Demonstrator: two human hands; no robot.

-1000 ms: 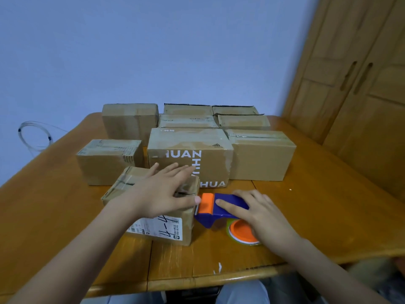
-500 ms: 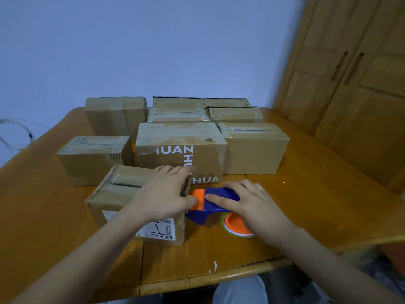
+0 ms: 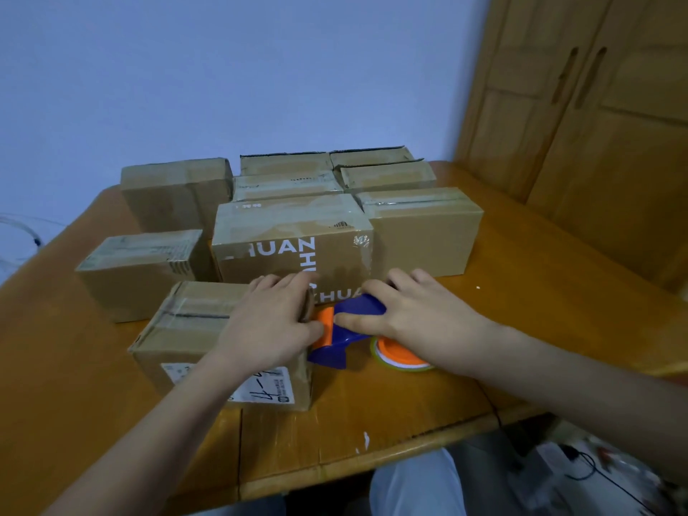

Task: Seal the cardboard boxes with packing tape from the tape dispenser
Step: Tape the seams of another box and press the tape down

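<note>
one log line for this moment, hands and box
left hand: flat on front box | right hand: holds tape dispenser at box's right end | table

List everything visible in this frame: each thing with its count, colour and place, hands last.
cardboard boxes: nine, brown, clustered mid-table; nearest one bears a white label
tape dispenser: one, blue and orange, right of the nearest box
tape roll: one, orange hub, on the dispenser, near the right wrist
table: one, orange-brown wood
cabinet: one, wooden, right
wall: blue, behind
cable: pale, far left
left hand: rests on the nearest box's right end
right hand: grips the dispenser
</note>
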